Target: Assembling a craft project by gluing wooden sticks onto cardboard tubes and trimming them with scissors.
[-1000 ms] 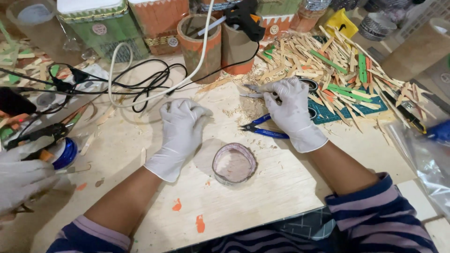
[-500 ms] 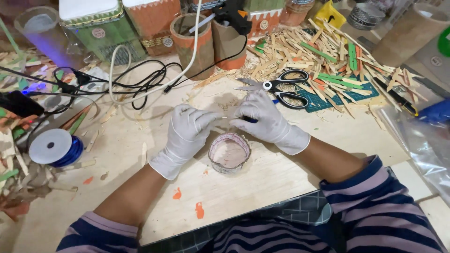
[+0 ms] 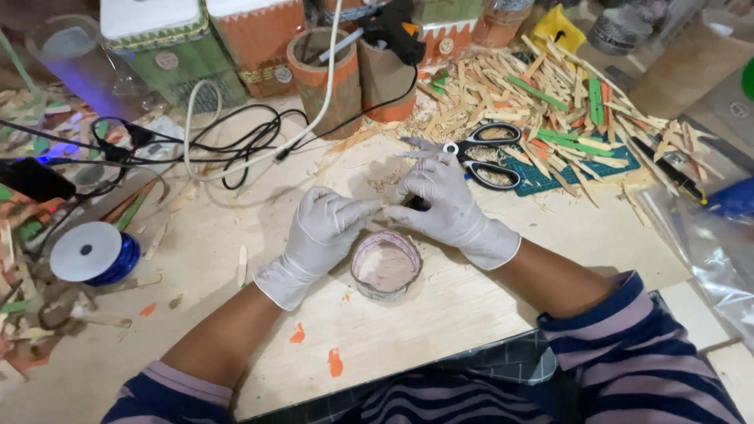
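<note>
My hands have come together at the frame's centre: right hand (image 3: 444, 200) pinches a small dark piece (image 3: 414, 203), left hand (image 3: 326, 228) touches it half-closed, above the round cup (image 3: 385, 265); scissors (image 3: 479, 154) now lie released.

You have a single view here, worn on your head and looking steeply down over your own forearms at the wooden worktop (image 3: 440, 314). It faces forward, away from your body, so your striped sleeves (image 3: 628, 361) fill the bottom edge and the painted boxes (image 3: 196, 47) at the back reach the top edge. It sits close. The right margin, past the clear plastic bag (image 3: 707, 243), is probably too blurred to read. No second view overlaps it.
</note>
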